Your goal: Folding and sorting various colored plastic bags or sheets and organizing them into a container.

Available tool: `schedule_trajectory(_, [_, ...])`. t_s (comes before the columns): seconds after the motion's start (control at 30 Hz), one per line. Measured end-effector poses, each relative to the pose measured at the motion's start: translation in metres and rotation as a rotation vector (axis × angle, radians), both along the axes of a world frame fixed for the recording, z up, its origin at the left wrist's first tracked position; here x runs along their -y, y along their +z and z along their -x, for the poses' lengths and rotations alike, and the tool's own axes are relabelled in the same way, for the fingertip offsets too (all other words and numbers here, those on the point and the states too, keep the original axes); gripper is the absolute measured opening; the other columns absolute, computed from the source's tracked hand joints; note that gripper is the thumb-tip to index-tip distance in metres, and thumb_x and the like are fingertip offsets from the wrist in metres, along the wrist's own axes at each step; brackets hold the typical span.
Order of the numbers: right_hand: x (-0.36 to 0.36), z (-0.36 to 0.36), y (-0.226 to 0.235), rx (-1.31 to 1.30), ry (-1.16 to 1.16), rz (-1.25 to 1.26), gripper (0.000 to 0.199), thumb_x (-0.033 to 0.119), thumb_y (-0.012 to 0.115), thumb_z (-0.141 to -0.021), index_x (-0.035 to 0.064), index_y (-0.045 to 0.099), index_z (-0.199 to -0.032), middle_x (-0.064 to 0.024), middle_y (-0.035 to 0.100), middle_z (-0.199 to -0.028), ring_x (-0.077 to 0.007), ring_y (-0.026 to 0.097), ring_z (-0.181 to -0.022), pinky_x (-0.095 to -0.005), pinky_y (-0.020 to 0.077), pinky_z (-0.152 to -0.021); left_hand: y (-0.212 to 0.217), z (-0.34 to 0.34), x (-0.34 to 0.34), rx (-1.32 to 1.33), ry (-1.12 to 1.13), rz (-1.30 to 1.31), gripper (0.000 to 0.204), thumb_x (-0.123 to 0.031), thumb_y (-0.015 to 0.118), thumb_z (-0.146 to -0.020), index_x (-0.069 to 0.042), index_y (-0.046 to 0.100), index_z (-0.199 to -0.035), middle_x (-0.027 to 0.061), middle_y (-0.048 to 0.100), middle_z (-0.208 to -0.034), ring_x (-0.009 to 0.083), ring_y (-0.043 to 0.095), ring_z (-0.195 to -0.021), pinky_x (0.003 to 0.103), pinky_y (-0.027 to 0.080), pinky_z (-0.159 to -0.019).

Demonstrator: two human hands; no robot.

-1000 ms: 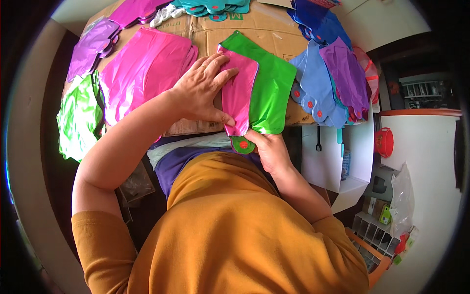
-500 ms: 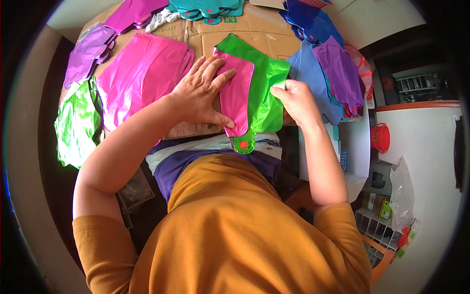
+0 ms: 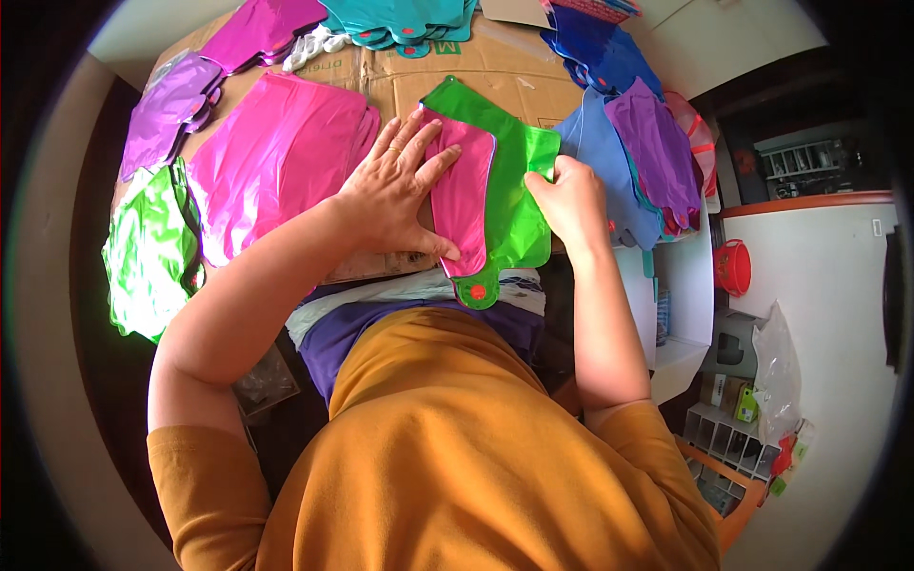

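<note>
In front of me lies a flat, uninflated foil balloon [image 3: 519, 214], shiny green on the right. A pink foil layer [image 3: 469, 195] covers its left part, and a green tab with a red dot hangs over the near edge of the cardboard. Fingers spread, my left hand [image 3: 388, 190] presses on the pink layer's left side, thumb near its lower end. My right hand [image 3: 574, 202] pinches the green foil's right edge between thumb and fingers. Beside my left hand is a stack of pink foil balloons [image 3: 286, 157].
Brown cardboard [image 3: 519, 71] forms the work surface. Around it lie stacks of foil balloons: green [image 3: 148, 252], light purple [image 3: 167, 119], magenta [image 3: 257, 33], teal [image 3: 395, 17], dark blue [image 3: 609, 57], pale blue [image 3: 595, 157] and purple [image 3: 657, 147]. A red bucket [image 3: 733, 268] hangs at the right.
The green foil by my right hand looks smoother and less creased. My right hand still pinches its edge, and my left hand stays spread on the pink layer. The whole view has shifted slightly.
</note>
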State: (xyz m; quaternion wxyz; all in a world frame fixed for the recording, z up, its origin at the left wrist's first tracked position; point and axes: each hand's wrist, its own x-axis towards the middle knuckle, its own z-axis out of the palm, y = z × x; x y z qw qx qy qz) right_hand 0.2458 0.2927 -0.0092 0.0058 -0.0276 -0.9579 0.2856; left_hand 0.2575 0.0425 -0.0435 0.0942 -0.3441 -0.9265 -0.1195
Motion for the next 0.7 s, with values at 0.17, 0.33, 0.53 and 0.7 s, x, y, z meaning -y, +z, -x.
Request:
schedule_trajectory(0.17, [0.01,-0.018,-0.017,-0.43,0.066,-0.069,0.013,0.013,0.069,-0.08,0.0034,0.062,-0.085,-0.0167,0.066,-0.077,-0.0366,0.065,-0.07,-0.0457,0.0519,-0.064,0.001,0.0,-0.002,0.017,0.027,0.023,0.119,-0.083,0.066,-0.057,-0.012,0.035,-0.146,0.026,0.027,-0.151,0.0421,0.016,-0.146,0.053,0.014,-0.119])
schedule_trajectory(0.33, [0.039,-0.04,-0.007,-0.448,0.486,-0.006,0.046,0.03,0.067,-0.087,-0.0053,0.06,-0.116,-0.0258,0.057,-0.126,-0.0389,0.052,-0.121,-0.0461,0.0393,-0.104,0.005,0.002,-0.001,0.097,0.044,0.055,0.127,-0.084,0.065,-0.057,-0.001,0.029,-0.147,0.026,0.023,-0.154,0.0391,0.013,-0.147,0.051,0.009,-0.12])
schedule_trajectory(0.53, [0.046,-0.049,-0.024,-0.399,0.723,-0.096,0.062,0.044,0.056,-0.093,-0.0082,0.053,-0.126,-0.0277,0.047,-0.139,-0.0399,0.041,-0.133,-0.0513,0.025,-0.114,-0.004,0.003,0.001,0.043,0.028,-0.118,0.136,-0.082,0.068,-0.055,0.003,0.018,-0.149,0.0234,0.026,-0.153,0.0366,0.017,-0.147,0.05,0.012,-0.12])
schedule_trajectory(0.7, [0.047,-0.05,-0.022,-0.397,0.724,-0.14,0.058,0.04,0.058,-0.093,-0.0061,0.053,-0.128,-0.0249,0.047,-0.141,-0.0384,0.041,-0.134,-0.0498,0.0268,-0.114,-0.001,0.002,0.001,0.03,0.02,-0.109,0.135,-0.082,0.067,-0.056,0.002,0.019,-0.15,0.0226,0.027,-0.153,0.0372,0.02,-0.146,0.051,0.014,-0.119])
